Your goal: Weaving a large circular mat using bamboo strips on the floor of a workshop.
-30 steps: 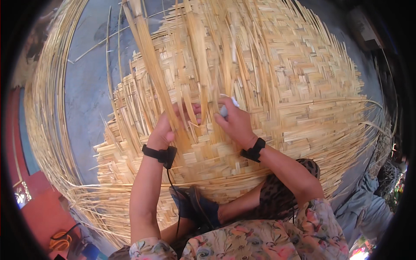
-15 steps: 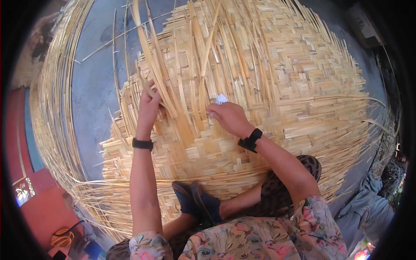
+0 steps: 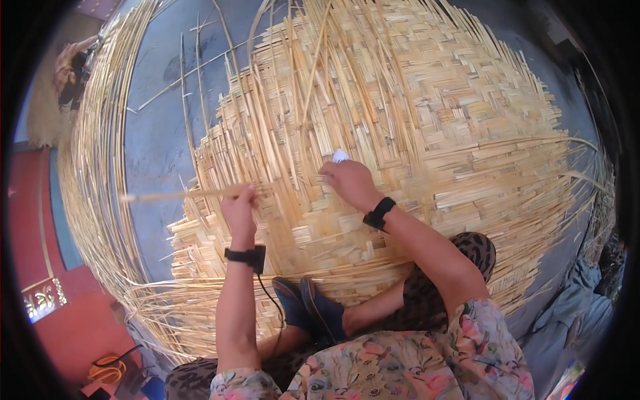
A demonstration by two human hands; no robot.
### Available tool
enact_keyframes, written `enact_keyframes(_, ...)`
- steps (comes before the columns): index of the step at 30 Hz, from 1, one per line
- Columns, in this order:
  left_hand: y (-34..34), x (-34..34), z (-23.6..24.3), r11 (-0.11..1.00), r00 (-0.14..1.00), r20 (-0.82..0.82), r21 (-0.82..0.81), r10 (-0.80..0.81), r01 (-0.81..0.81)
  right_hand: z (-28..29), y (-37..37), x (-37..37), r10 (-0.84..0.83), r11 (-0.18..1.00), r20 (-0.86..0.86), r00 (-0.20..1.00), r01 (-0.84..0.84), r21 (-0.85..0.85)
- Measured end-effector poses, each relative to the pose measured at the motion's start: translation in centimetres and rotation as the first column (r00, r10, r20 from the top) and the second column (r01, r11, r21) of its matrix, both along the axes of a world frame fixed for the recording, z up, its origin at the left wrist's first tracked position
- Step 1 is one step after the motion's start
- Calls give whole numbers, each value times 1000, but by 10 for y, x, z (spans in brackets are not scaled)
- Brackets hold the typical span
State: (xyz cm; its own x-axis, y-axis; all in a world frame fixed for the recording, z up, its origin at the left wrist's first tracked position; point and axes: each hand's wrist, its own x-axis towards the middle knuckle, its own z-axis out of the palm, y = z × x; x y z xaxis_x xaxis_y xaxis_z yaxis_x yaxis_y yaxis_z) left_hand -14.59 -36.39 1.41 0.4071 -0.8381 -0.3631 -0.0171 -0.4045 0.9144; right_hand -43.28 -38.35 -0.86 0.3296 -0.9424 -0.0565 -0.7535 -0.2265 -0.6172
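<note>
A wide, half-woven mat (image 3: 467, 113) of pale split-cane strips spreads in front of me. My left hand (image 3: 239, 215) is closed around a narrow flat stick (image 3: 180, 195), which points out to the left over the mat's stepped edge and is smeared by motion. Farther right, my right hand (image 3: 351, 185) rests low over the weave with its fingers curled together. A small white piece (image 3: 340, 155) shows just beyond its knuckles; whether the hand holds it is hidden. Long unwoven strips (image 3: 320, 87) run away from me between and beyond the hands.
A bundle of long cane strips (image 3: 100, 133) curves along the left over the blue-grey floor (image 3: 157, 120). Loose strips cross that floor. My blue shoes (image 3: 310, 310) are on the mat's near part. Grey-blue cloth (image 3: 567, 320) lies at right, a coiled orange cord (image 3: 107, 370) at lower left.
My left hand has come back toward me, and the stick now points left. Long strips that stood raised beside that hand are no longer there. My right hand has hardly moved.
</note>
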Motion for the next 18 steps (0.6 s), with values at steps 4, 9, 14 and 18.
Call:
enact_keyframes(4, 24, 28, 40, 961, 991, -132, 273, -9, 45, 34, -12, -7, -282, 944, 572, 770, 330, 20)
enact_keyframes(9, 57, 99, 120, 291, 4, 448, 573, -894, 766, 15, 26, -5, -369, 929, 299, 880, 348, 123)
enact_keyframes(14, 78, 190, 376, 513, -185, 542, 839, -820, 184, -14, 95, -33, -91, 950, -239, 967, 13, -311)
enact_keyframes(18, 127, 291, 451, 364, -167, 363, 931, -917, 23, 1, 77, -25, 26, 979, -526, 850, -127, -157)
